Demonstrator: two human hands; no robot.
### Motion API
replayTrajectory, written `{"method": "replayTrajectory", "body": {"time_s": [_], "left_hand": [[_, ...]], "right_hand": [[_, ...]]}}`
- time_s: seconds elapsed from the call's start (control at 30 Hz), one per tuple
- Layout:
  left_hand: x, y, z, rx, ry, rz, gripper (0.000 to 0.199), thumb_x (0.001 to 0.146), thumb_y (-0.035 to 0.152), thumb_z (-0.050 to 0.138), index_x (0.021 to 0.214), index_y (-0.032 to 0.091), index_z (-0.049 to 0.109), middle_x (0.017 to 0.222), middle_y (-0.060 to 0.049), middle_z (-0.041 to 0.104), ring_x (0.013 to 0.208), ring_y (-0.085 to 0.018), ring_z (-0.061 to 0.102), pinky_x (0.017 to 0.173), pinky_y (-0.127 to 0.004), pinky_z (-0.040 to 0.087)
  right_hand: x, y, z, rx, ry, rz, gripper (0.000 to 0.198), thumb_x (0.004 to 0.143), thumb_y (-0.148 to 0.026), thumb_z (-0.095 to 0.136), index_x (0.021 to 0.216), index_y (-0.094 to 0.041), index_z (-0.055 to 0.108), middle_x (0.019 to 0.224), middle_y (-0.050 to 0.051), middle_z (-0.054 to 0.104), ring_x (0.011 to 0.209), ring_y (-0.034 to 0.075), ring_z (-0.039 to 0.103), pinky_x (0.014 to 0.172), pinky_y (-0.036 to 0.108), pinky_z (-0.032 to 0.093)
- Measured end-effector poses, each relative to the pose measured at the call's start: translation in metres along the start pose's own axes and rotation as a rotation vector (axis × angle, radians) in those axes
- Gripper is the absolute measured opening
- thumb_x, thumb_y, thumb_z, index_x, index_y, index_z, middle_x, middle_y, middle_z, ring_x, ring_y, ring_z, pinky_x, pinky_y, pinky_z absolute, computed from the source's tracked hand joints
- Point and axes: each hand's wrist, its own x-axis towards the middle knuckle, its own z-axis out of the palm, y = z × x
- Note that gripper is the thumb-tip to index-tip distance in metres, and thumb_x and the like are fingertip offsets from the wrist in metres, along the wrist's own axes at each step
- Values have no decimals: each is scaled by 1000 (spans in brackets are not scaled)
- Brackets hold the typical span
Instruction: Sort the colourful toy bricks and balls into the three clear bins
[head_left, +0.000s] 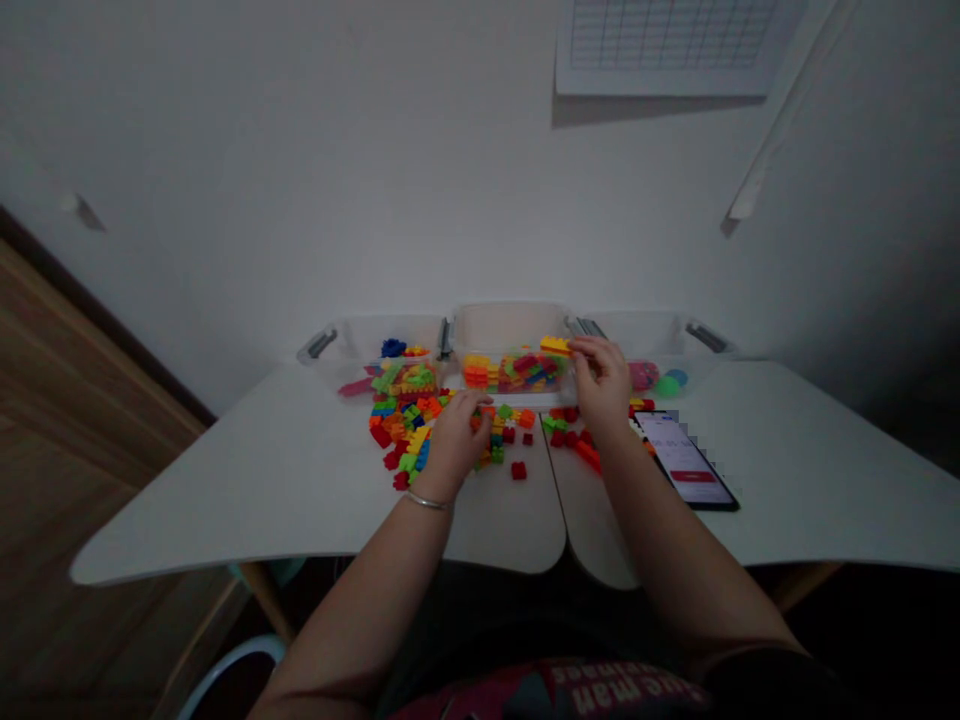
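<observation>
My right hand [604, 380] is raised at the front right of the middle clear box [510, 328], its fingers pinched on a yellow toy building brick [555, 346]. That brick is level with the box's front part, above the bricks inside. My left hand [459, 438], with a bangle at the wrist, reaches over the loose pile of bricks [409, 435]. Its thumb and fingers are apart, and some bricks show between and beside them; the palm side is hidden. A single red brick [518, 470] lies apart, right of my left hand.
A left clear box [390, 330] contains mixed coloured pieces. The right clear box [637, 330] has pink, green and blue round pieces. More bricks [587, 453] lie near my right forearm, beside a lit phone [690, 460]. A seam [555, 480] splits the white table [247, 480]; a wall stands behind.
</observation>
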Motion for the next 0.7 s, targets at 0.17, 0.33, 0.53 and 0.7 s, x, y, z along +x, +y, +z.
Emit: {"method": "replayTrajectory", "body": {"time_s": [0.17, 0.33, 0.53, 0.7], "left_hand": [[0, -2, 0, 82, -39, -23, 18, 82, 13, 51, 96, 20, 60, 99, -7, 65, 98, -21, 61, 90, -37, 51], [-1, -3, 0, 113, -59, -25, 17, 82, 14, 52, 94, 20, 62, 97, -7, 66, 96, -21, 62, 89, -37, 51], [-3, -7, 2, 105, -70, -26, 16, 82, 14, 51, 93, 20, 62, 95, -6, 66, 94, -20, 62, 87, -36, 52], [-3, -8, 3, 101, -78, -28, 16, 82, 14, 51, 93, 19, 63, 95, -7, 67, 96, -21, 62, 89, -37, 51]], "right_hand": [[34, 11, -2, -185, -93, -6, 24, 82, -20, 48, 96, -19, 67, 103, 10, 69, 100, 24, 61, 93, 44, 47], [37, 19, 12, -269, -260, 19, 27, 83, -20, 45, 95, -18, 69, 101, 12, 71, 94, 26, 63, 92, 46, 46], [22, 17, 27, -417, -348, -84, 30, 90, -30, 43, 99, -17, 69, 98, 14, 71, 96, 30, 61, 100, 56, 35], [16, 17, 30, -437, -378, -128, 28, 91, -30, 43, 92, -18, 68, 96, 14, 71, 99, 30, 61, 107, 58, 26]]}}
